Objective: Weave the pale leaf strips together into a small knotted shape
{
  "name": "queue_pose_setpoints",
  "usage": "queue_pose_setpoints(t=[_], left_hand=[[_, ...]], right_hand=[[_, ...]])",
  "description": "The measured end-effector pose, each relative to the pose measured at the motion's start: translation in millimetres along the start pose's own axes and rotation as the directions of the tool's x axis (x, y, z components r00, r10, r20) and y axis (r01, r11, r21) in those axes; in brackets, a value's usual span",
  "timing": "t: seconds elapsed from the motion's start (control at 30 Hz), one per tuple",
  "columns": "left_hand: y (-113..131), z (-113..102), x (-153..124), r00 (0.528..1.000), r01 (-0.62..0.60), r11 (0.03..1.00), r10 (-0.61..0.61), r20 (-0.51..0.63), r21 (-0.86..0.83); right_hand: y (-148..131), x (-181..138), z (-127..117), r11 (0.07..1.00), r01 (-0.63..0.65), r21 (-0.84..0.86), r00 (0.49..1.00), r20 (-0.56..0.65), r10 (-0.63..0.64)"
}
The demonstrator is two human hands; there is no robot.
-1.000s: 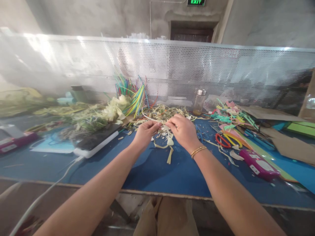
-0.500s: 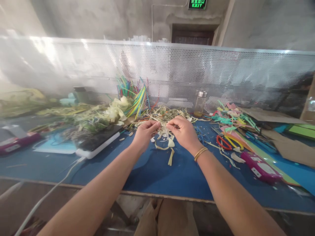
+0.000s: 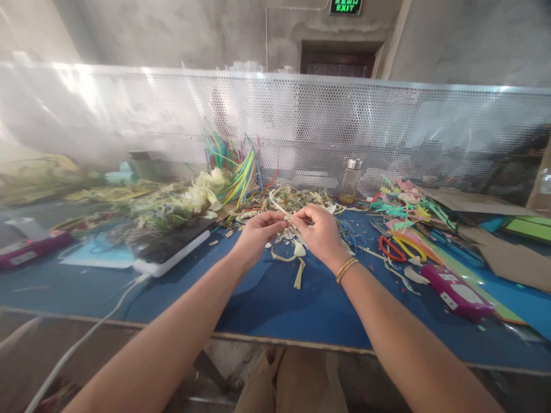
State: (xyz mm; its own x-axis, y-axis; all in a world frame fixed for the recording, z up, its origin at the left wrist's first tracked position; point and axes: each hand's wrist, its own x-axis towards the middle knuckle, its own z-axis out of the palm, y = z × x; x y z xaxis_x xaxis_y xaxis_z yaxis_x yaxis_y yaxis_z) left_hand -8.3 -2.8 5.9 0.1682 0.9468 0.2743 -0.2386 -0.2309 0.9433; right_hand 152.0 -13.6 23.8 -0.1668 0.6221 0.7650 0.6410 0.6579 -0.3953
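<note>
My left hand and my right hand meet over the middle of the blue table. Both pinch the same pale cream strip, which curls up and back between the fingertips. Under the hands lies a small heap of cream strip scraps, with one longer piece trailing toward me. A gold bracelet is on my right wrist.
A perforated metal screen closes the back of the table. Coloured strips and a yellow-green pile lie at the left, with a flat white-edged device. A glass jar, scissors, coloured cut-outs and a magenta tool are on the right.
The two hands have drawn closer together, fingertips now nearly touching on the strip. The strip's free end has curled upward behind them.
</note>
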Motion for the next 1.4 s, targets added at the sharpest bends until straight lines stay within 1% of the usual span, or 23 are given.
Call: queue_pose_setpoints(t=[0.13, 0.3, 0.47, 0.57, 0.63, 0.73, 0.83, 0.9, 0.97, 1.17, 1.4], left_hand=[[1, 1, -1, 0.999, -0.035, 0.998, 0.034, 0.024, 0.055], [1, 2, -3, 0.997, -0.064, 0.996, 0.061, 0.050, 0.060], [2, 1, -3, 0.997, -0.083, 0.994, 0.082, 0.016, 0.073], [2, 0, -2, 0.999, -0.051, 0.998, 0.051, 0.005, 0.032], [2, -1, -1, 1.000, -0.004, 1.000, 0.004, 0.003, -0.027], [3, -2, 1, 0.996, 0.091, 0.986, -0.090, 0.014, -0.141], [5, -1, 1, 0.985, 0.173, 0.959, -0.169, 0.036, -0.225], [5, -1, 0, 0.980, 0.197, 0.945, -0.188, 0.058, -0.261], [6, -1, 0, 0.979, 0.202, 0.938, -0.190, 0.070, -0.281], [5, -1, 0, 0.979, 0.203, 0.935, -0.203, 0.030, -0.291], [5, 0, -1, 0.972, 0.234, 0.909, -0.220, 0.080, -0.345]], right_hand=[[-1, -1, 0, 1.000, -0.003, -0.024, 1.000, 0.003, 0.003], [-2, -2, 1, 1.000, -0.018, 0.003, 1.000, 0.003, 0.018], [-2, -1, 0, 0.998, -0.035, 0.054, 0.999, 0.029, 0.033], [-1, 0, 0, 0.996, -0.037, 0.079, 0.998, 0.058, 0.032], [-1, 0, -1, 0.995, -0.034, 0.097, 0.997, 0.072, 0.027], [-1, 2, -3, 0.993, -0.001, 0.114, 0.999, 0.052, -0.005], [-3, 3, -7, 0.995, 0.081, 0.053, 0.996, 0.044, -0.084], [-4, 3, -8, 0.992, 0.123, -0.014, 0.990, 0.070, -0.122], [-6, 3, -10, 0.988, 0.137, -0.073, 0.987, 0.098, -0.130], [-11, 1, -11, 0.969, 0.167, -0.180, 0.982, 0.117, -0.147], [-8, 1, -10, 0.941, 0.214, -0.263, 0.975, 0.110, -0.191]])
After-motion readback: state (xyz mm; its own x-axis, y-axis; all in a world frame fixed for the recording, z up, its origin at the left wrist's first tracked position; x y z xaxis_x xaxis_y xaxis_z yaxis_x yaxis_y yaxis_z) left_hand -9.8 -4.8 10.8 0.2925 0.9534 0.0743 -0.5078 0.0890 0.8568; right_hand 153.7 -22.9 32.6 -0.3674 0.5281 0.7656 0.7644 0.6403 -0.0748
